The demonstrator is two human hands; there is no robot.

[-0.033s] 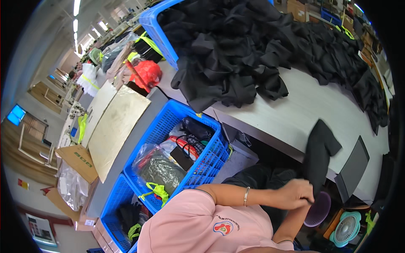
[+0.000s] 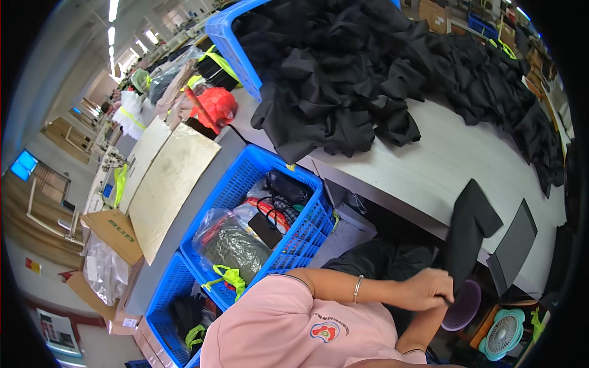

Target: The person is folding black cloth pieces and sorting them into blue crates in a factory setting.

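Observation:
My left hand, with a metal bracelet on its wrist, is closed in a fist at the near end of a black cloth piece. That cloth stretches up from the fist past the table's front edge, and its far end is notched. A small dark tip pokes out below the fingers; I cannot make out what it is. My right forearm rises from below to meet the left hand, which hides the right hand's fingers. To the right of the cloth, a flat dark grey panel lies at the table's edge.
A large heap of black cloth covers the far part of the pale table, spilling from a blue crate. At left a blue basket holds bagged goods and a phone. A turquoise fan and purple basket stand low right.
The black cloth piece has shifted slightly right and down. My left hand has dropped a little, still closed. The heap and baskets look the same.

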